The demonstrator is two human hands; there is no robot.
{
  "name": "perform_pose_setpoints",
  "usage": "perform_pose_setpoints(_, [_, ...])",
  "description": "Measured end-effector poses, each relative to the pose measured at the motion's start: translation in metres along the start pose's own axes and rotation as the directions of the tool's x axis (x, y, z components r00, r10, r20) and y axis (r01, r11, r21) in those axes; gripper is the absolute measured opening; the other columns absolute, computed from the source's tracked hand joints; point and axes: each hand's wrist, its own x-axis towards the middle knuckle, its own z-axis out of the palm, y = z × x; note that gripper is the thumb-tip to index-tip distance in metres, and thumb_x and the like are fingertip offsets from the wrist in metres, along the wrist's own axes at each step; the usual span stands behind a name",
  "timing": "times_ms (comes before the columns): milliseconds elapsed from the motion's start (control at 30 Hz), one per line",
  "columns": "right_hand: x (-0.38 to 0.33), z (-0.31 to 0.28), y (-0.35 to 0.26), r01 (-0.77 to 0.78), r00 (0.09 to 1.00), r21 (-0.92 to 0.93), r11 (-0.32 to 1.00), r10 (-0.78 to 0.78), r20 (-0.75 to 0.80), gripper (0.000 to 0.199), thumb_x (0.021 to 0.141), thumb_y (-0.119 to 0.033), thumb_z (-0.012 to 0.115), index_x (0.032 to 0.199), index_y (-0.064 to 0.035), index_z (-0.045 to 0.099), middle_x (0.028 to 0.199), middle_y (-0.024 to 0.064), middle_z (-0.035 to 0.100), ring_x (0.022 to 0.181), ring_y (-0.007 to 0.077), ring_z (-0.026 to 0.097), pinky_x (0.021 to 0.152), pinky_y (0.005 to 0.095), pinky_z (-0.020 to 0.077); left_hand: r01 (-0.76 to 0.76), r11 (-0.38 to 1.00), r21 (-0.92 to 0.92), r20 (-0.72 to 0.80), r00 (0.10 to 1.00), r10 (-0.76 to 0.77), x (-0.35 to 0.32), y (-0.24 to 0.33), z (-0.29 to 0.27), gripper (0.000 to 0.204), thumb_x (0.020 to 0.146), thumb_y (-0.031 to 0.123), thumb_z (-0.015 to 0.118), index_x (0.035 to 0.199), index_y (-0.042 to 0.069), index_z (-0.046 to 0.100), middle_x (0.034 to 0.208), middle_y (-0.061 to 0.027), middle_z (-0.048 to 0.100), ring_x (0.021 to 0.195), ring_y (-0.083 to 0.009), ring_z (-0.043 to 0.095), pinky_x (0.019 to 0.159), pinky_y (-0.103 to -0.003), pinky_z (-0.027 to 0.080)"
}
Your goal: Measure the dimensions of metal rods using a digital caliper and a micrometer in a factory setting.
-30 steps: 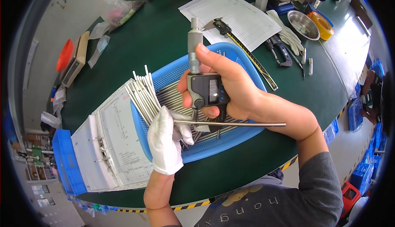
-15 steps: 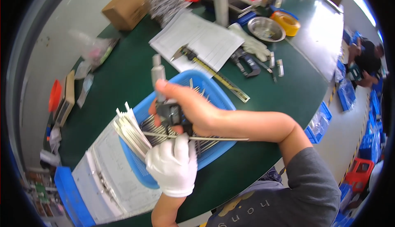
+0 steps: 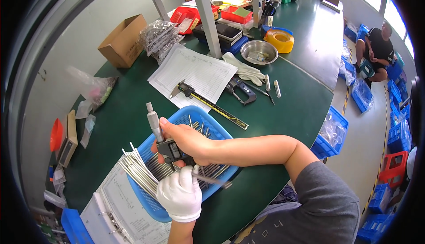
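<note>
My right hand (image 3: 188, 142), bare, is wrapped round a digital micrometer (image 3: 169, 150) whose thimble points up and away. Close below it, my left hand (image 3: 179, 195) in a white glove pinches a thin metal rod (image 3: 211, 180). The rod's right end is blurred and sticks out past the blue basket (image 3: 152, 206). Where the rod meets the micrometer is partly hidden by my fingers. Both hands are above the basket, which holds many metal rods. A bundle of pale rods (image 3: 138, 168) leans over its left side, beside the glove.
Beyond the basket lie a caliper (image 3: 212, 104), paper sheets (image 3: 190, 73), another micrometer (image 3: 241, 91) and a glove (image 3: 243, 69). A metal bowl (image 3: 259, 52) and yellow tape (image 3: 280, 40) stand farther back. An open ring binder (image 3: 99, 215) lies left. A person (image 3: 378, 49) sits at right.
The whole view has shifted, showing more of the far table. The rod in my left hand has swung from nearly level to slanting, its right end lower. Both hands keep their holds.
</note>
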Motion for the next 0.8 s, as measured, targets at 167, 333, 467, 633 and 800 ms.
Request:
perform_pose_setpoints(167, [0.005,0.003,-0.006,-0.104,0.994,0.083,0.991,0.105,-0.008,0.060,0.087,-0.049,0.019,0.087,0.0001,0.054,0.065,0.0092,0.057,0.038,0.0126,0.041,0.038,0.0234,0.0346,0.090,0.966,-0.242,-0.061,0.992,-0.108,-0.005,-0.019,-0.012,0.006,0.073,0.010,0.059,0.077,0.008,0.055,0.057,-0.0060,0.048,0.049,-0.0267,0.046,0.047,-0.035,0.036])
perform_pose_setpoints(333, [0.005,-0.007,-0.008,-0.161,0.986,0.147,0.976,0.152,0.065,0.061,0.087,-0.049,0.020,0.093,0.0027,0.052,0.069,0.0131,0.057,0.038,0.0149,0.042,0.039,0.0254,0.0361,0.451,0.374,-0.810,0.049,0.688,-0.724,-0.003,-0.033,-0.035,0.018,0.089,0.015,0.042,0.082,0.000,0.049,0.057,-0.0021,0.048,0.051,-0.0069,0.045,0.050,-0.020,0.037])
perform_pose_setpoints(467, [0.001,-0.005,-0.011,-0.142,0.987,0.222,0.965,0.121,0.106,0.059,0.087,-0.048,0.021,0.090,0.0023,0.051,0.067,0.0134,0.056,0.038,0.0155,0.042,0.039,0.0260,0.0355,0.276,-0.020,-0.961,0.159,0.490,-0.857,0.003,-0.047,-0.036,0.023,0.091,0.019,0.037,0.081,0.002,0.047,0.053,-0.0039,0.046,0.046,-0.0106,0.044,0.047,-0.022,0.039])
perform_pose_setpoints(633, [0.002,-0.003,-0.005,-0.108,0.979,0.329,0.938,0.044,0.198,0.057,0.087,-0.046,0.020,0.086,0.0003,0.053,0.071,0.0140,0.055,0.039,0.0149,0.040,0.039,0.0248,0.0360,0.197,-0.277,-0.940,0.340,0.523,-0.781,-0.009,-0.051,-0.020,0.025,0.091,0.021,0.036,0.084,0.000,0.049,0.056,-0.0064,0.048,0.048,-0.0138,0.047,0.048,-0.024,0.041])
perform_pose_setpoints(800, [-0.001,-0.004,-0.007,-0.116,0.979,0.338,0.934,0.050,0.196,0.057,0.087,-0.046,0.020,0.086,0.0004,0.053,0.071,0.0136,0.055,0.038,0.0148,0.039,0.038,0.0250,0.0355,0.218,-0.333,-0.917,0.398,0.544,-0.739,-0.011,-0.048,-0.015,0.024,0.091,0.019,0.036,0.084,0.001,0.049,0.057,-0.0080,0.048,0.050,-0.0140,0.046,0.049,-0.025,0.041])
